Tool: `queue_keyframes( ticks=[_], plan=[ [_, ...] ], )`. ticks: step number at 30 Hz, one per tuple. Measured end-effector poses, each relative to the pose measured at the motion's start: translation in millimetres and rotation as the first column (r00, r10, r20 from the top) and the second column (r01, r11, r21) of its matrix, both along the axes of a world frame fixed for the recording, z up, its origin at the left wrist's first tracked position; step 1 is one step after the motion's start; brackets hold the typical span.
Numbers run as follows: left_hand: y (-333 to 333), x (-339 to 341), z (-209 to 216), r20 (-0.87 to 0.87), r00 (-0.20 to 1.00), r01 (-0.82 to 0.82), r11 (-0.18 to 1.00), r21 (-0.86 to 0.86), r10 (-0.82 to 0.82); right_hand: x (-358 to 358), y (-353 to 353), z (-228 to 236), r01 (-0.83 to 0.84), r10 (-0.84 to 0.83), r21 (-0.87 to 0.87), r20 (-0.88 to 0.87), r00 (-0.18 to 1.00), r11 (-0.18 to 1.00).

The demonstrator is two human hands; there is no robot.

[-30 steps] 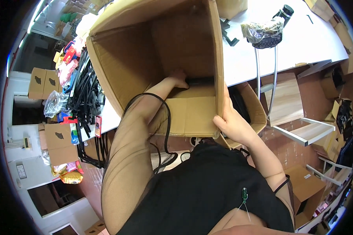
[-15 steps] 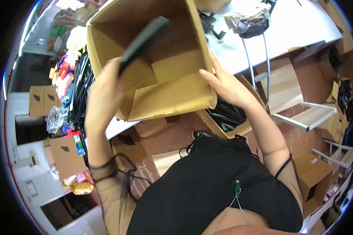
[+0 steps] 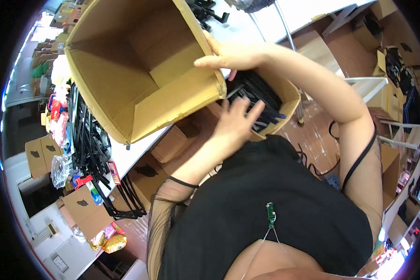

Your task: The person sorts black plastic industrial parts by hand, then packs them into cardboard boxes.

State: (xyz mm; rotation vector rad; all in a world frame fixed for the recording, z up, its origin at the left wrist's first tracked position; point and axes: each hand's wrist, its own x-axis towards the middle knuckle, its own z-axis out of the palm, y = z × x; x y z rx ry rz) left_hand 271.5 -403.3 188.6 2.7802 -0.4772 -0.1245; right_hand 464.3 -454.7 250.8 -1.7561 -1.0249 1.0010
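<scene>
A large open cardboard box (image 3: 172,100) is tilted at the upper left, its mouth facing me and its inside showing bare cardboard. My right hand (image 3: 226,56) grips its right edge, thumb over the rim and the other fingers mostly behind it. My left hand (image 3: 238,120), slightly blurred, has its fingers spread and nothing visible in them. It hovers at a second carton (image 3: 290,100), whose open top shows several long black strips (image 3: 259,91). I cannot tell whether its fingertips touch the strips.
A white table (image 3: 252,28) runs behind the box, with black parts (image 3: 207,14) on it. Long black pieces (image 3: 86,140) lie heaped at the left, beside bright packets. Closer in, a cardboard carton (image 3: 172,142) is under the table. A white frame (image 3: 368,88) stands at the right.
My left hand has let go of a long dark piece and moved right and down to the carton of strips. The large box has shifted left in view, with my right hand still on it.
</scene>
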Motion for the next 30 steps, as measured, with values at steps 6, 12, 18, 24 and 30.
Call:
queue_keyframes(
  ticks=[6,12,18,24,30],
  plan=[
    [4,-35,5,-0.104,0.99,0.031,0.881,-0.472,-0.09,-28,-12,-11,0.12,-0.116,0.031,-0.102,0.988,0.992],
    [59,-65,84,0.585,0.764,-0.211,0.962,-0.174,0.273,-53,-18,-29,0.224,-0.23,0.087,0.073,0.97,0.971],
    [121,-86,64,0.214,0.81,-0.577,0.807,0.129,0.545,13,-43,-48,0.074,-0.031,0.115,-0.34,0.94,0.991],
    [118,-75,55,0.366,0.791,-0.578,0.795,0.183,0.49,136,-39,-183,0.789,-0.686,0.196,0.639,0.348,0.582],
    [131,-85,48,0.26,0.844,-0.515,0.844,0.147,0.47,150,-51,-161,0.747,-0.698,-0.142,0.277,0.66,0.65]
  ],
)
